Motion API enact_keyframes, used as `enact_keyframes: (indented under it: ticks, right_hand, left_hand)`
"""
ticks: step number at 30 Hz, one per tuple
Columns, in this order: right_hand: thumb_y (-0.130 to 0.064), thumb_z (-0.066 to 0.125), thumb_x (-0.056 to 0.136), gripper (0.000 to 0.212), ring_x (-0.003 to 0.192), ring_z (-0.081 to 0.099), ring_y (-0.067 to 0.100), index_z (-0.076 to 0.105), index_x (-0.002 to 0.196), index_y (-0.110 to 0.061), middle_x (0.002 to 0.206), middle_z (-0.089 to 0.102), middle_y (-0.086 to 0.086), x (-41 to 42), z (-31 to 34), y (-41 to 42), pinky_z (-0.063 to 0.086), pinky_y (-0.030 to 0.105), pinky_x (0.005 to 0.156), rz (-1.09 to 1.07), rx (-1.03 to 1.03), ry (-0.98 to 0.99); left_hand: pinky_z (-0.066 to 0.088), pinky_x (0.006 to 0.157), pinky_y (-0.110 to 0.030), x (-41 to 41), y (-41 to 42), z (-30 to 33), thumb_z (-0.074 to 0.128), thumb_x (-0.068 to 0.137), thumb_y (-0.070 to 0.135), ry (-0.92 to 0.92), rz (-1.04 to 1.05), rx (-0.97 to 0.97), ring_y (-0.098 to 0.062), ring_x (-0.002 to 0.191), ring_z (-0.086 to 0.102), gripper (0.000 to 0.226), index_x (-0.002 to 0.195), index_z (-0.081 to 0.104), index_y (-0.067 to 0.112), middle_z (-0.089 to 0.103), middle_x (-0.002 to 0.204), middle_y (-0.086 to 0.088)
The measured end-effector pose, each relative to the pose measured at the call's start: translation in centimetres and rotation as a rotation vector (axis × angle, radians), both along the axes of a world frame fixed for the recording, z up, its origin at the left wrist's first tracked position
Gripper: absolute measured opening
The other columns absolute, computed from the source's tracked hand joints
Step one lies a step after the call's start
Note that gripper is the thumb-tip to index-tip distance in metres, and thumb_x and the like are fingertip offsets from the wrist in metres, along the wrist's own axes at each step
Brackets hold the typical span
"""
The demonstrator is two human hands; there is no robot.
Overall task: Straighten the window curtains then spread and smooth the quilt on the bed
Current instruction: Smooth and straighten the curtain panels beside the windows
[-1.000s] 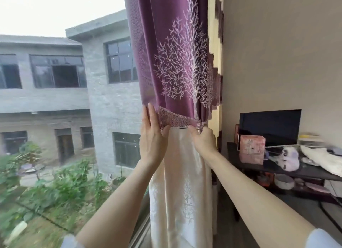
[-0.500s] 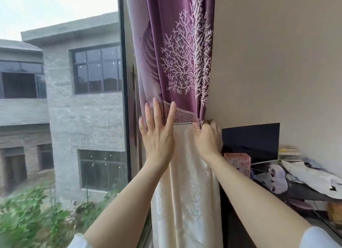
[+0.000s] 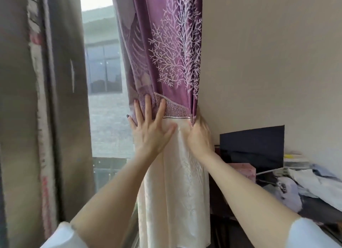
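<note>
A gathered curtain (image 3: pixel 172 59), purple with a white tree pattern above and cream below, hangs against the wall corner. My left hand (image 3: pixel 149 129) lies flat with spread fingers on the seam where purple meets cream. My right hand (image 3: pixel 200 135) presses the curtain's right edge toward the wall, its fingers tucked into the folds and blurred. A second curtain (image 3: pixel 37 109), brownish and out of focus, fills the left side. The bed and quilt are out of view.
The window (image 3: pixel 105 81) shows between the two curtains, with a grey building outside. To the right stands a dark desk with a black monitor (image 3: pixel 251 147), a pink box (image 3: pixel 244 171) and piled clothes (image 3: pixel 314 184). The beige wall (image 3: pixel 268 62) runs beside the curtain.
The view has swung right, and the left-side curtain now comes into frame. Both hands have pushed the purple curtain bundle right, up against the wall; the left hand's fingers have spread wider.
</note>
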State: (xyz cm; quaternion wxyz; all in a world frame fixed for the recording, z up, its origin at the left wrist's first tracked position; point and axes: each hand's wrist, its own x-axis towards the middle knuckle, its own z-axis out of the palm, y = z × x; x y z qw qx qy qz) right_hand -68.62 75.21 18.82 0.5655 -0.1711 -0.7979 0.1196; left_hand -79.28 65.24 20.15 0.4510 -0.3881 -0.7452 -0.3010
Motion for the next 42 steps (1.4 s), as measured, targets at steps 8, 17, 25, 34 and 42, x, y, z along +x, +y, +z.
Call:
enact_keyframes:
  ticks: [8, 17, 25, 34, 42]
  right_hand:
    - [-0.001, 0.045, 0.088, 0.069, 0.144, 0.016, 0.025, 0.012, 0.148, -0.011, 0.156, 0.016, 0.01, -8.3, 0.4, 13.6, 0.018, 0.041, 0.117, 0.01, 0.074, -0.044]
    - [-0.004, 0.046, 0.089, 0.072, 0.145, 0.006, 0.025, 0.003, 0.147, -0.011, 0.157, 0.007, 0.01, -17.2, -0.3, 26.6, 0.012, 0.041, 0.119, -0.022, 0.077, -0.075]
    - [-0.014, 0.045, 0.091, 0.077, 0.145, -0.003, 0.022, -0.009, 0.145, -0.022, 0.159, -0.002, 0.001, -24.8, 0.7, 37.2, 0.003, 0.052, 0.116, -0.161, 0.063, -0.142]
    - [-0.032, 0.035, 0.097, 0.062, 0.144, -0.014, 0.017, -0.002, 0.147, -0.029, 0.158, -0.008, -0.01, -30.2, 1.0, 47.6, -0.011, 0.072, 0.101, -0.362, 0.087, -0.261]
    - [-0.038, 0.026, 0.098, 0.054, 0.143, -0.015, 0.015, 0.005, 0.147, -0.029, 0.157, -0.006, -0.012, -34.1, 1.9, 57.5, 0.002, 0.072, 0.106, -0.264, 0.083, -0.238]
  left_hand:
    - [-0.001, 0.115, -0.052, -7.7, 12.0, 0.4, 0.037, 0.078, 0.069, -0.028, 0.054, -0.035, -0.032, 0.144, -0.011, 0.081, 0.145, 0.0, 0.043, -0.008, 0.159, -0.004]
    - [0.0, 0.115, -0.052, -16.1, 25.3, -0.7, 0.037, 0.082, 0.066, -0.039, 0.072, -0.05, -0.034, 0.144, -0.011, 0.081, 0.145, -0.005, 0.039, -0.009, 0.158, -0.006]
    - [-0.007, 0.112, -0.058, -24.5, 36.8, 0.1, 0.036, 0.082, 0.065, -0.02, 0.063, -0.029, -0.035, 0.144, -0.008, 0.08, 0.146, -0.004, 0.04, -0.008, 0.158, -0.007]
    - [-0.013, 0.111, -0.054, -30.4, 47.5, -0.3, 0.03, 0.086, 0.066, 0.057, 0.112, -0.042, -0.034, 0.144, -0.008, 0.075, 0.147, -0.002, 0.036, -0.004, 0.159, -0.009]
    - [-0.006, 0.111, -0.059, -34.2, 56.2, 0.5, 0.036, 0.087, 0.062, 0.077, 0.092, -0.024, -0.034, 0.144, -0.009, 0.075, 0.148, 0.002, 0.033, -0.006, 0.158, -0.01]
